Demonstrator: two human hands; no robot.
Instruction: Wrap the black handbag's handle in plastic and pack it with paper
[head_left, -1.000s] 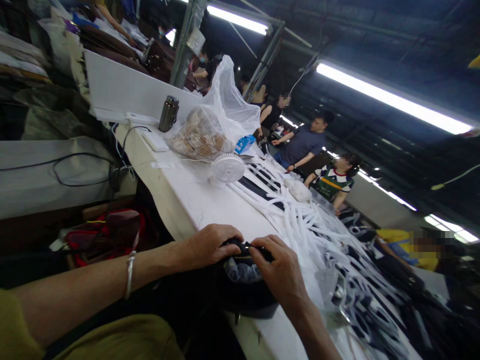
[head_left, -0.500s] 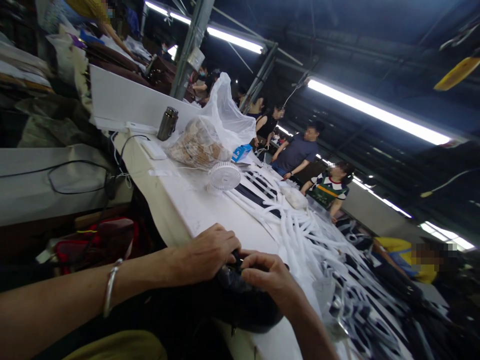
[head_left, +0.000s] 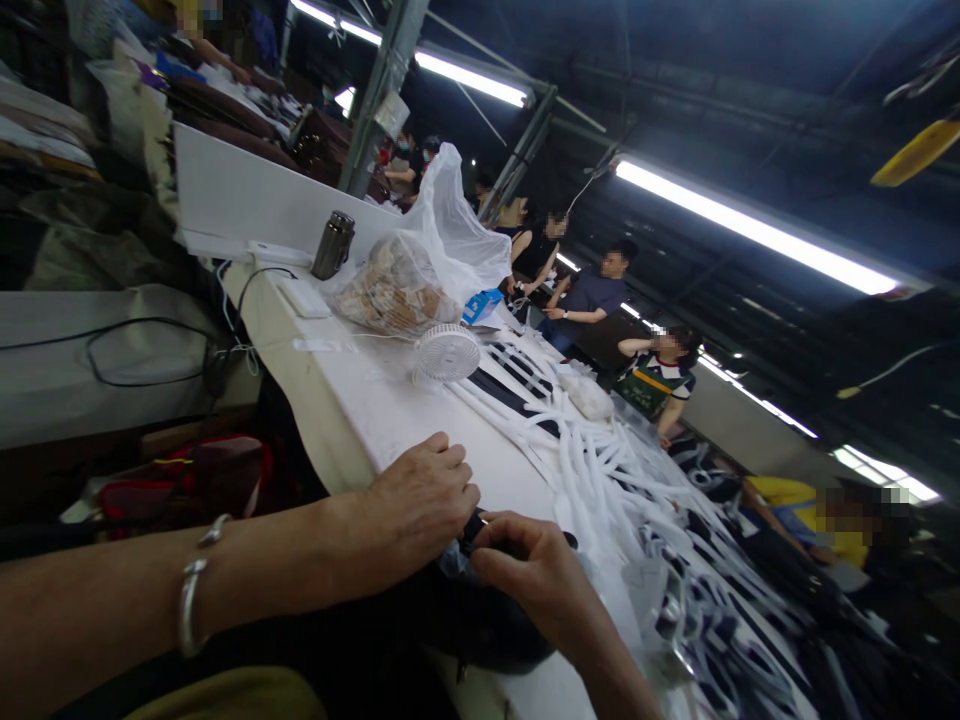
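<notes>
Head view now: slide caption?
Left hand and right hand grip the top of a black bag, white desk fan beyond.

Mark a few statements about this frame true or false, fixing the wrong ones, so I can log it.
1. The left hand and right hand are at the black bag. True.
2. The silver bracelet is on the right arm. False: the silver bracelet is on the left arm.
3. A flask stands on the table. True.
4. The fan is inside the plastic bag. False: the fan is outside the plastic bag.
</notes>
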